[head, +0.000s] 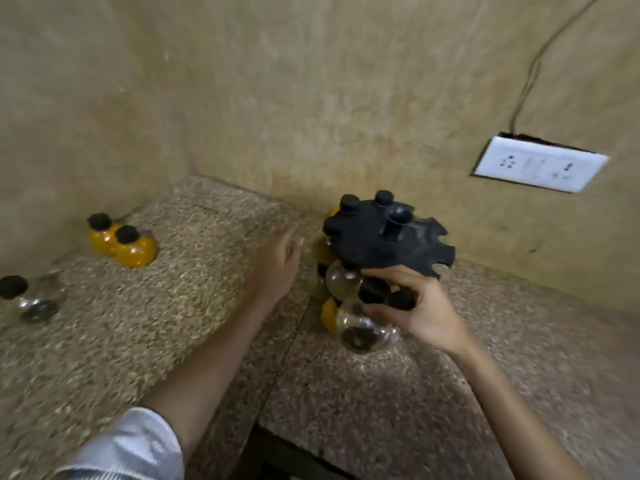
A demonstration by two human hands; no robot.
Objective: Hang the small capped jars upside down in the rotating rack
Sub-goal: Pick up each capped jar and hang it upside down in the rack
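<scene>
A black rotating rack (388, 237) with a notched top disc stands near the back wall on the speckled stone counter (180, 306). Black caps poke through its top slots, and round jars hang below, some yellow, some clear. My right hand (415, 306) grips a black-capped clear jar (363, 330) at the rack's lower tier, fingers round its cap. My left hand (277, 265) hovers open just left of the rack, touching nothing. Two yellow jars (121, 242) with black caps stand at the back left. A clear jar (33, 297) sits at the far left edge.
A white wall socket plate (540, 164) with a cable running up is mounted on the wall right of the rack. Walls close the counter at the back and left. A dark gap (277, 455) opens at the counter's front edge.
</scene>
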